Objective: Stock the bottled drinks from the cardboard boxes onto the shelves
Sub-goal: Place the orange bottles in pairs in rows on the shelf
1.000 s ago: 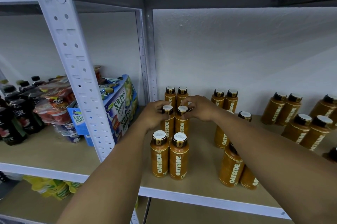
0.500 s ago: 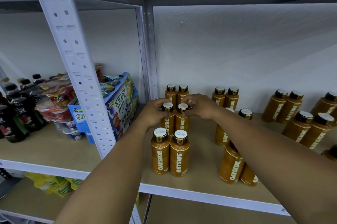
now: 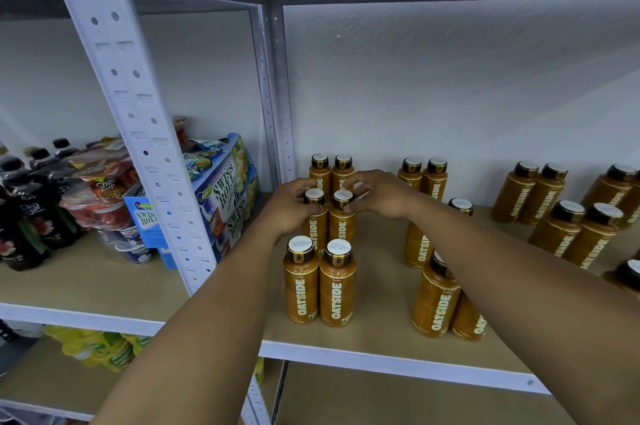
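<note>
Several brown Oatside bottles stand in pairs on the wooden shelf (image 3: 381,327). My left hand (image 3: 291,210) grips the neck of the left middle-row bottle (image 3: 314,227). My right hand (image 3: 377,196) pinches the cap of the right middle-row bottle (image 3: 342,223). A front pair (image 3: 320,286) stands close to the shelf edge, and a back pair (image 3: 330,170) stands against the wall. More pairs stand to the right, partly hidden by my right forearm.
A white perforated upright (image 3: 138,133) divides the shelving. Left of it stand a blue Swiss Roll box (image 3: 225,196), wrapped snack cups (image 3: 100,192) and dark bottles (image 3: 31,203). Yellow packs (image 3: 100,348) lie on the lower shelf. Further Oatside bottles (image 3: 575,216) fill the right side.
The view has shifted slightly. Both hands stay on the two middle-row bottles, and their grip looks the same.
</note>
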`<act>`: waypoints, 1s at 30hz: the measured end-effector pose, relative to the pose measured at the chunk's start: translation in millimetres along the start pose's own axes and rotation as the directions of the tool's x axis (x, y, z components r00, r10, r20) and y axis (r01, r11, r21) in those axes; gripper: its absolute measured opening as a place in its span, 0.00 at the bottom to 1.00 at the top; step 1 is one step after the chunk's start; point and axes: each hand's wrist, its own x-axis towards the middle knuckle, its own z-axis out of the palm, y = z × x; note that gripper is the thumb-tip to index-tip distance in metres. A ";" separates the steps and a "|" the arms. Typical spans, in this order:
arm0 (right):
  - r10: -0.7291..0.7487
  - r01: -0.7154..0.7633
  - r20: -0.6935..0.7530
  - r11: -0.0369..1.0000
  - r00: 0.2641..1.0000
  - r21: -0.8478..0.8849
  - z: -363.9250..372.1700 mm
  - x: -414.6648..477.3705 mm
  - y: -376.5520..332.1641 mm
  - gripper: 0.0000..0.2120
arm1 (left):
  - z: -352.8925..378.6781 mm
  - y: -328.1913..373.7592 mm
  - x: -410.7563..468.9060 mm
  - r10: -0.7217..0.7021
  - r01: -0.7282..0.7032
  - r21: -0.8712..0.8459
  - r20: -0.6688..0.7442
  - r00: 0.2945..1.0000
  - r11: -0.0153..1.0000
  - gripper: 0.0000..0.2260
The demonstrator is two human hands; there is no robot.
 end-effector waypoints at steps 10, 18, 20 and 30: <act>-0.021 0.022 -0.095 1.000 0.995 0.013 -13.2 -32.2 -4.7 0.23 | 0.3 18.5 -11.3 0.086 -0.083 0.189 -0.003 0.996 0.978 0.27; -0.021 0.029 -0.215 0.999 0.976 0.036 -36.6 -75.4 0.8 0.21 | 1.8 73.4 -33.2 0.258 -0.242 0.411 0.018 0.966 0.879 0.23; -0.017 0.026 -0.240 0.999 0.971 0.035 -44.7 -88.8 3.9 0.21 | 4.4 88.2 -41.5 0.278 -0.262 0.416 0.022 0.960 0.871 0.24; -0.058 0.095 -0.378 0.992 0.924 0.080 -82.7 -197.5 15.7 0.21 | 63.2 136.1 -113.7 0.410 -0.401 0.387 0.063 0.910 0.831 0.21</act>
